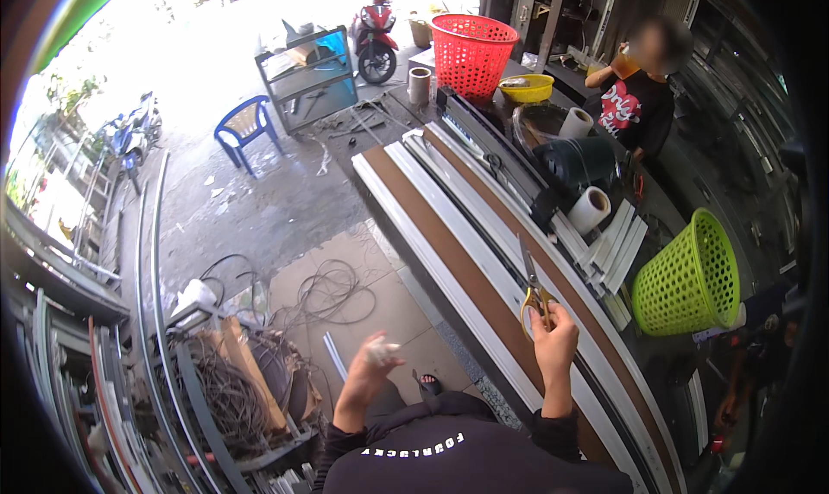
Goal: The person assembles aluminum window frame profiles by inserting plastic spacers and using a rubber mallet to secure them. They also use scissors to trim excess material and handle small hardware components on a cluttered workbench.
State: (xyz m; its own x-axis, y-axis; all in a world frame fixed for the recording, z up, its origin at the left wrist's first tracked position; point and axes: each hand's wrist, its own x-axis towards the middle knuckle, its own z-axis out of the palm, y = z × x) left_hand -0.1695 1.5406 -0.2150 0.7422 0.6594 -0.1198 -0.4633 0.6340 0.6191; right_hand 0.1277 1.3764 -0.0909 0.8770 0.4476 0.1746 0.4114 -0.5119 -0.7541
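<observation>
In my right hand [553, 337] is a pair of scissors [531, 280], its fingers closed round the yellow handles. The narrow blades point away from me, above long white metal profiles [484, 300] with brown strips between them on the bench. My left hand [370, 375] is raised over the floor to the left of the bench. Its fingers are curled round a small whitish crumpled scrap [381, 350]; its material is too blurred to tell.
A green perforated basket [669, 287], a red basket [471, 58] and white film rolls [590, 209] stand along the bench's far side. Another person [635, 105] holds a drink there. Loose cable [332, 295] lies on the floor; long metal bars [160, 321] lean at left.
</observation>
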